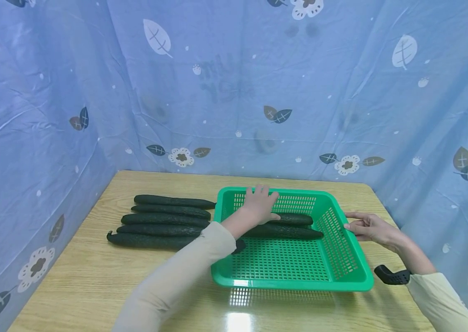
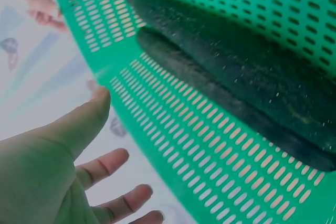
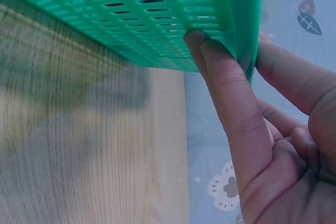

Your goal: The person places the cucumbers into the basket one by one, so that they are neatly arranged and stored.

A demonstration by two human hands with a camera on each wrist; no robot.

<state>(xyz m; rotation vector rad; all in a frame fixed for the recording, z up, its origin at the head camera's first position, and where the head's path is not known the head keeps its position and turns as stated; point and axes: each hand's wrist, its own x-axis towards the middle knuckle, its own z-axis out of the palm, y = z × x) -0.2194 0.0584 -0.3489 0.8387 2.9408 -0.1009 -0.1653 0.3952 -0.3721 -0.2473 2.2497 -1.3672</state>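
Note:
A green plastic basket (image 1: pixel 292 285) with slotted walls holds two dark green cucumbers, the farther one (image 1: pixel 296 219) and the nearer one (image 1: pixel 289 231), side by side. My left hand (image 1: pixel 259 207) is over the basket's far side, fingers spread toward the far rim. In the left wrist view, nothing lies between that hand's thumb and fingers (image 2: pixel 102 167). The left forearm and hand hide part of the cucumbers. My right hand (image 1: pixel 374 229) pinches the basket's right rim. Its thumb and fingers (image 3: pixel 231 90) lie on opposite sides of the rim in the right wrist view.
Several more cucumbers (image 1: pixel 163 219) lie in a row on the wooden table (image 1: pixel 72 276), left of the basket. Blue patterned cloth (image 1: pixel 234 92) encloses the back and sides. A black device (image 1: pixel 392 275) sits at the right wrist.

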